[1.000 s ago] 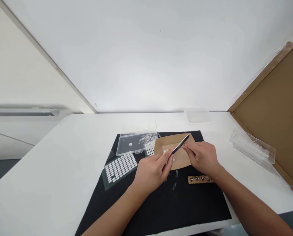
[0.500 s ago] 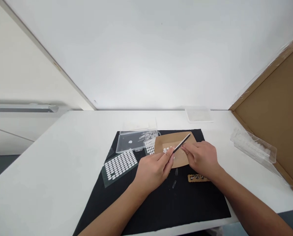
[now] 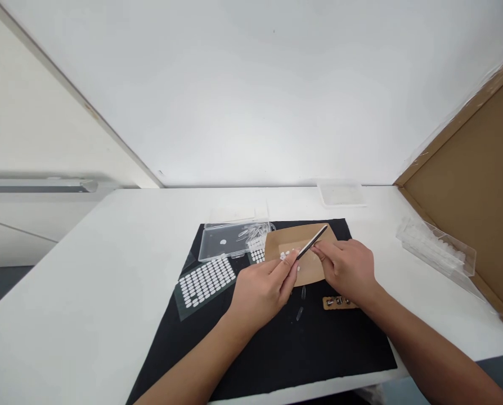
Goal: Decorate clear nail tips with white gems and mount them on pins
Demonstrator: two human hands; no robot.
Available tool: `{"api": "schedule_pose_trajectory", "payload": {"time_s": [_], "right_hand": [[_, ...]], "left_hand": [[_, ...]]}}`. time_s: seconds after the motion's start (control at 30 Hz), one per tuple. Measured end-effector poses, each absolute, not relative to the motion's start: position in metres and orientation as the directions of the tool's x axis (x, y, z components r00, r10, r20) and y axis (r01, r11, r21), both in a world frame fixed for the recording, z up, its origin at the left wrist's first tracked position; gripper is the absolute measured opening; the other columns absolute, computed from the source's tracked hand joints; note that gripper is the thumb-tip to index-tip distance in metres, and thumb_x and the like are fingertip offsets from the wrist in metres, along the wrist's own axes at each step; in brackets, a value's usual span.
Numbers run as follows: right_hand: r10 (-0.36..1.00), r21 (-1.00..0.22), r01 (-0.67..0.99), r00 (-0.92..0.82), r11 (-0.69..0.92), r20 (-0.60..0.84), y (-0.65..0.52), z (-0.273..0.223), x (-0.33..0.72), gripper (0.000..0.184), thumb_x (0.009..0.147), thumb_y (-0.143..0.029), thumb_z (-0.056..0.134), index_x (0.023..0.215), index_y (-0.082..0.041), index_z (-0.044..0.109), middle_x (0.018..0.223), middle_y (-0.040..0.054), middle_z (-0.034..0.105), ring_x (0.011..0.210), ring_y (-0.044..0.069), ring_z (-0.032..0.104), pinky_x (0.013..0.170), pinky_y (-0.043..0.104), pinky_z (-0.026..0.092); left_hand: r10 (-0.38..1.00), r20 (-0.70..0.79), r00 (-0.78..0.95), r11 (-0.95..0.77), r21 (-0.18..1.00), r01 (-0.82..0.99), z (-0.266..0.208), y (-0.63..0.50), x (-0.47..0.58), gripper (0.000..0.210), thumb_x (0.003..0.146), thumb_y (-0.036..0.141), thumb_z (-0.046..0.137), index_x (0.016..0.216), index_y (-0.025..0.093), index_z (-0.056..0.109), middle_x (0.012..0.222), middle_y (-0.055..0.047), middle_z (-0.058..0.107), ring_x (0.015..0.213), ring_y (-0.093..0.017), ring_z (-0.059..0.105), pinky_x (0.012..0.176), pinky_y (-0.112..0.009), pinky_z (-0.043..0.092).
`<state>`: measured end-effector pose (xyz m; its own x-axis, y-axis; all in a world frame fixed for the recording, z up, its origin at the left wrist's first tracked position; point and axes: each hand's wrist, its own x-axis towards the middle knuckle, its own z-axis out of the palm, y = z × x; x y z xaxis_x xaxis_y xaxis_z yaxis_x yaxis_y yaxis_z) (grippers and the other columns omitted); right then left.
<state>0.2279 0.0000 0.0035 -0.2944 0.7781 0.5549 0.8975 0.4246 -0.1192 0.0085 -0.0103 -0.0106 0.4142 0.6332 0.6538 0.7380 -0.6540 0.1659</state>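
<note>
Left hand point(image 3: 260, 289): fingers closed on slim black-and-white bar point(image 3: 313, 242), tilted toward far right above brown paper tray point(image 3: 313, 275). Right hand point(image 3: 348, 270): fingers curled beside bar; cannot tell whether anything held. Black cloth mat point(image 3: 302, 360) nearly reaches near edge of white bench point(image 3: 86, 281); bench stretches wide left; brown cardboard panel point(image 3: 471, 169) bounds right.

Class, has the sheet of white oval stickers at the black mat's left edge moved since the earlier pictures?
No. Against the black mat, the sheet of white oval stickers lies where it did; the whole view has shifted slightly.
</note>
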Motion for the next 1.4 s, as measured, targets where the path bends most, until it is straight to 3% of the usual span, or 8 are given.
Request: {"api": "schedule_pose_trajectory", "payload": {"time_s": [0.23, 0.43, 0.63, 0.83, 0.97, 1.17, 1.4], "right_hand": [[0.769, -0.109, 0.875, -0.348, 0.471, 0.536, -0.0007, 0.0012, 0.2258, 0.038, 0.109, -0.033, 0.053, 0.078, -0.022, 0.071, 0.058, -0.0015, 0.065, 0.052, 0.012, 0.047, 0.06, 0.031, 0.024], [0.78, -0.122, 0.909, -0.266, 0.398, 0.566, 0.0026, 0.0007, 0.2287, 0.038, 0.11, -0.033, 0.052, 0.081, -0.023, 0.074, 0.06, -0.0018, 0.066, 0.051, 0.013, 0.048, 0.058, 0.031, 0.023], [0.733, -0.064, 0.876, -0.359, 0.479, 0.578, 0.0001, 0.0018, 0.2253, 0.032, 0.11, -0.03, 0.054, 0.09, -0.024, 0.078, 0.063, -0.0004, 0.069, 0.056, 0.013, 0.054, 0.059, 0.031, 0.024], [0.757, -0.086, 0.917, -0.265, 0.389, 0.598, 0.0017, 0.0034, 0.2285, 0.038, 0.11, -0.032, 0.052, 0.08, -0.023, 0.075, 0.058, -0.0011, 0.064, 0.051, 0.012, 0.049, 0.056, 0.03, 0.022], [0.743, -0.09, 0.882, -0.331, 0.463, 0.581, -0.0007, 0.0015, 0.2259, 0.032, 0.11, -0.032, 0.055, 0.087, -0.023, 0.076, 0.065, -0.0012, 0.07, 0.054, 0.012, 0.052, 0.058, 0.031, 0.025], [0.77, -0.135, 0.917, -0.228, 0.376, 0.596, 0.0004, 0.0016, 0.2274, 0.036, 0.11, -0.032, 0.052, 0.083, -0.023, 0.074, 0.059, -0.0019, 0.065, 0.052, 0.013, 0.051, 0.055, 0.029, 0.021], [0.778, -0.157, 0.889, -0.277, 0.43, 0.564, -0.002, 0.0008, 0.2247, 0.03, 0.11, -0.031, 0.053, 0.091, -0.024, 0.075, 0.066, -0.0019, 0.069, 0.056, 0.012, 0.056, 0.055, 0.028, 0.023]], "left_hand": [[0.636, 0.652, 0.413, -0.652, 0.167, 0.74, -0.0112, -0.0103, 0.0077, 0.026, 0.106, 0.024, 0.058, 0.125, 0.016, 0.073, 0.064, 0.001, 0.069, 0.053, -0.013, 0.064, 0.049, -0.024, 0.042], [0.644, 0.653, 0.4, -0.631, 0.157, 0.76, -0.0126, -0.0103, 0.0079, 0.026, 0.107, 0.025, 0.056, 0.126, 0.017, 0.072, 0.07, 0.0, 0.074, 0.055, -0.012, 0.066, 0.051, -0.024, 0.044], [0.627, 0.668, 0.4, -0.646, 0.159, 0.746, -0.012, -0.01, 0.0088, 0.027, 0.108, 0.025, 0.055, 0.127, 0.015, 0.071, 0.065, 0.001, 0.071, 0.054, -0.013, 0.065, 0.05, -0.025, 0.041], [0.623, 0.673, 0.398, -0.649, 0.162, 0.743, -0.0117, -0.01, 0.0084, 0.025, 0.107, 0.023, 0.057, 0.126, 0.014, 0.072, 0.07, 0.0, 0.074, 0.054, -0.013, 0.065, 0.051, -0.026, 0.041], [0.62, 0.67, 0.408, -0.656, 0.158, 0.738, -0.0118, -0.0094, 0.0084, 0.025, 0.107, 0.023, 0.056, 0.125, 0.014, 0.072, 0.066, 0.001, 0.071, 0.053, -0.013, 0.064, 0.05, -0.026, 0.04], [0.625, 0.672, 0.397, -0.65, 0.166, 0.742, -0.0112, -0.0094, 0.0087, 0.026, 0.107, 0.024, 0.057, 0.126, 0.014, 0.072, 0.072, 0.0, 0.075, 0.054, -0.012, 0.064, 0.052, -0.025, 0.039], [0.619, 0.677, 0.399, -0.653, 0.16, 0.741, -0.0116, -0.0087, 0.0089, 0.027, 0.107, 0.024, 0.057, 0.127, 0.014, 0.073, 0.067, 0.001, 0.072, 0.054, -0.013, 0.063, 0.052, -0.025, 0.039]]}}
